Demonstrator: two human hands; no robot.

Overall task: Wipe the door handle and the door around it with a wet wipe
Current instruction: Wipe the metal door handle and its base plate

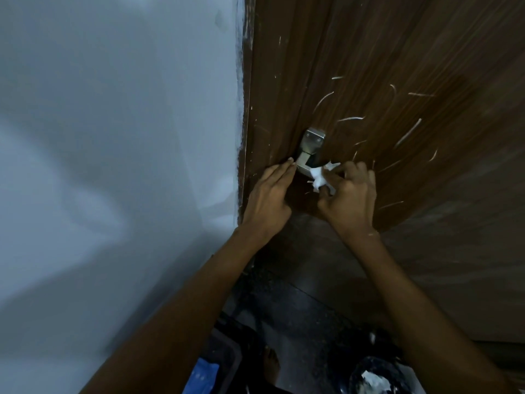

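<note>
A dark brown wooden door (369, 66) with white streaks and scratches fills the upper right. Its silver metal handle (311, 146) sits near the door's left edge. My right hand (350, 194) is closed around a crumpled white wet wipe (319, 177) and presses it against the lower part of the handle. My left hand (270, 194) lies flat against the door just left of the handle, fingers extended, fingertips touching the handle's edge. The lower part of the handle is hidden behind the wipe and my fingers.
A pale wall (113, 137) runs along the left of the door. Below, on the dark floor (298, 322), are a blue packet (203, 376), a bare foot (271, 365) and a dark bin with white scraps (375, 379).
</note>
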